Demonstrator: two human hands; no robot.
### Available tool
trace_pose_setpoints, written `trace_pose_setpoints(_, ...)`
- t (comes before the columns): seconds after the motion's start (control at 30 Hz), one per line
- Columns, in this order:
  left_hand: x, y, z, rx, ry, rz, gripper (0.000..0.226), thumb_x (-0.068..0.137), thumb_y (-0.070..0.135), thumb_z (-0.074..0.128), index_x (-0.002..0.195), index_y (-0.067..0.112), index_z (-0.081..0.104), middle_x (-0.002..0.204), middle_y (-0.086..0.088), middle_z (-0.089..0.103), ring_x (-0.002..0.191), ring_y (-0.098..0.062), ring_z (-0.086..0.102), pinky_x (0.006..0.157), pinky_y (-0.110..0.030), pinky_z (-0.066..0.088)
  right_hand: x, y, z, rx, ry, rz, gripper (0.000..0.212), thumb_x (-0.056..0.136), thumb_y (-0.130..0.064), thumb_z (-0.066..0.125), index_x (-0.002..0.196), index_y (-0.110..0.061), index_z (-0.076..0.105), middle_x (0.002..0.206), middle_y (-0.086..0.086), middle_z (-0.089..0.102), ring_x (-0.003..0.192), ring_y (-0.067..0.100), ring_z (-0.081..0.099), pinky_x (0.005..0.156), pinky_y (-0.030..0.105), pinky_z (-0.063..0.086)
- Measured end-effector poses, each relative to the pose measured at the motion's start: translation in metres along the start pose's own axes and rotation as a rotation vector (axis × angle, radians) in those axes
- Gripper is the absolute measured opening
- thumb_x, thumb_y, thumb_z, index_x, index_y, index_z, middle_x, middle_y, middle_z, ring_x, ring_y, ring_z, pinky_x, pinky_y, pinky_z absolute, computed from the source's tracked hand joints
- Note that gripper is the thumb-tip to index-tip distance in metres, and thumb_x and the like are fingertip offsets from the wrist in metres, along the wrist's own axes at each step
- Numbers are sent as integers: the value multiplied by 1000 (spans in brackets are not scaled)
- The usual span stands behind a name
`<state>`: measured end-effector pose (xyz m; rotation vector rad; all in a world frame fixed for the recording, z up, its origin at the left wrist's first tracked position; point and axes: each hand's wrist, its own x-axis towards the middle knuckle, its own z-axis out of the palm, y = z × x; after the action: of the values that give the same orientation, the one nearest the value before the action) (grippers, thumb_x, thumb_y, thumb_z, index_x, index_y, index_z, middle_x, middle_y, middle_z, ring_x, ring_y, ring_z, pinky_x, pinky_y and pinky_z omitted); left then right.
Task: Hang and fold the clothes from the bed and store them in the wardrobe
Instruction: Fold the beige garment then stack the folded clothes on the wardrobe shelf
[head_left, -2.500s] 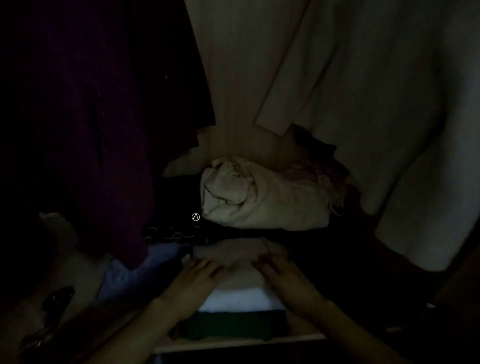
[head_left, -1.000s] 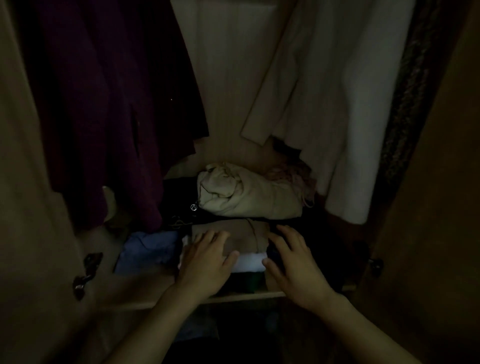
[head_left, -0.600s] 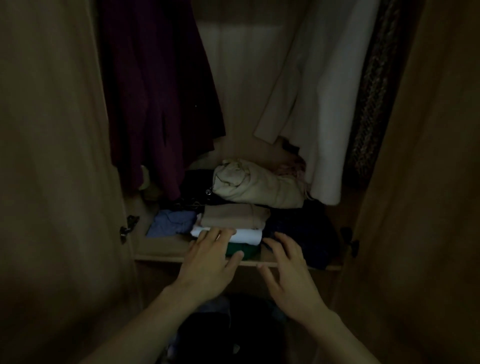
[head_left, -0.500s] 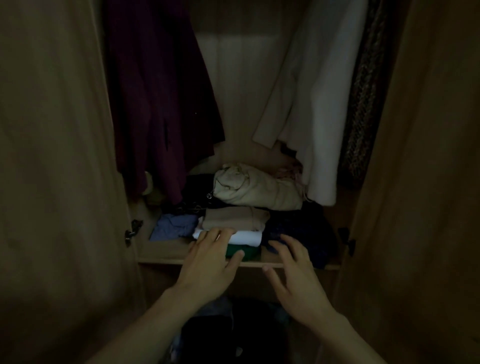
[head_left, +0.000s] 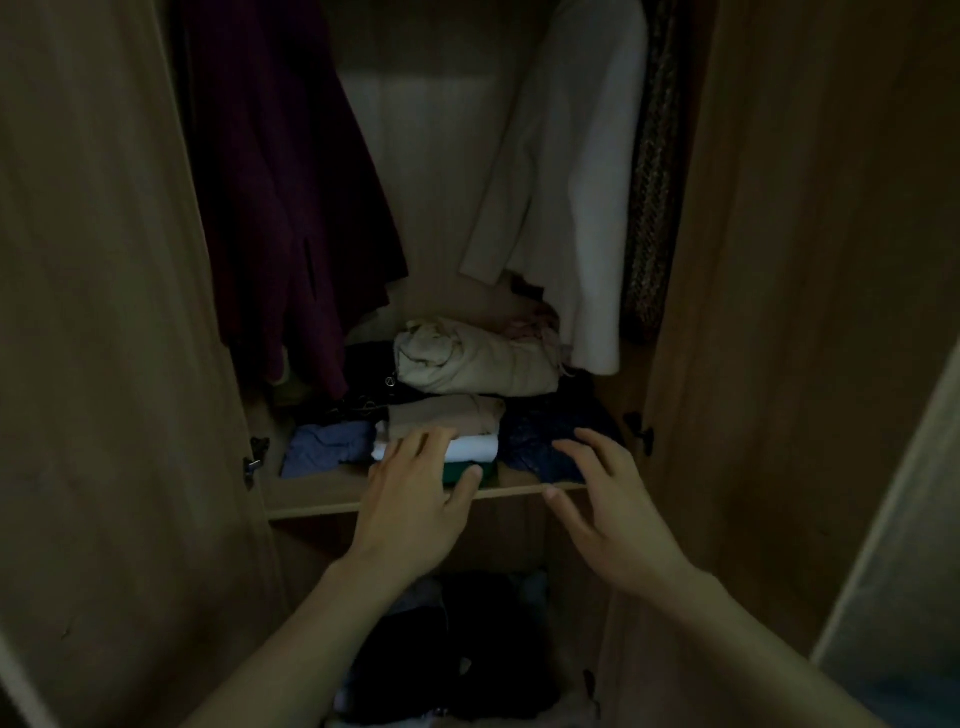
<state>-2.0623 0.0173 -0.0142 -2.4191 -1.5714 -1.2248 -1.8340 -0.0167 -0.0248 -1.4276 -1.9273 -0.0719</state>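
Storage is the step I judge to be in hand: a folded stack (head_left: 441, 441) sits at the front edge of the wardrobe shelf (head_left: 311, 499), a beige piece on top, a white one under it, a green one at the bottom. To me it looks placed, so the next move calls for either a last squaring of the stack or turning to the bed for another garment; I see no bed here, so I cannot say how much is left.

From the head camera, my only view: my left hand (head_left: 415, 499) reaches forward with fingers straight and spread, the fingertips over the white layer at the stack's front left and the thumb near the green layer. It grasps nothing; whether it truly touches the cloth I cannot tell in this dim light. My right hand (head_left: 602, 499) hangs over the shelf's front edge, fingers spread and relaxed, released, in front of a dark blue garment (head_left: 550, 436) just right of the stack.

Behind the stack lies a rolled cream bundle (head_left: 472, 361); a blue cloth (head_left: 327, 447) sits toward the shelf's left end. Above hang a maroon garment (head_left: 291, 182) and a cream coat (head_left: 566, 182).
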Motion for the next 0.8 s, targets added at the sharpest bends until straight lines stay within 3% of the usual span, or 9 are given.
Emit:
trace_pose_setpoints(0.1,-1,12,6,-75,-11,38,38,96,46,52,126,22,53,116,2,55,106,-19,49,83,-36,42,-18,-8,-8,-62,-27,53,58,96,-49,45,146,-21,39,152,2,31,143,17,24,115,42,32)
trace_pose_setpoints(0.2,-5,38,19,-160,-42,36,42,97,49,49,132,25,49,125,1,53,115,-21,48,92,-43,45,-34,-8,-25,-133,-64,77,58,98,-47,46,148,-19,36,154,4,29,144,20,23,115,44,32)
trace_pose_setpoints(0.5,2,91,57,-216,-165,117,48,99,50,46,141,27,43,140,3,46,125,-17,41,101,-39,41,-66,37,-90,-138,171,144,51,98,-41,50,144,-20,40,150,2,31,140,13,26,113,34,30)
trace_pose_setpoints(0.7,26,150,88,-242,-138,180,45,98,45,51,138,27,46,137,5,48,121,-15,45,97,-41,44,-58,94,-145,-138,366,183,54,99,-44,46,147,-20,38,155,5,25,143,21,27,115,49,33)
trace_pose_setpoints(0.8,41,178,102,-258,-108,200,43,97,42,53,137,27,48,134,6,50,119,-13,44,96,-38,43,-43,127,-176,-170,470,186,58,100,-51,37,151,-26,27,160,2,12,149,23,17,115,56,29)
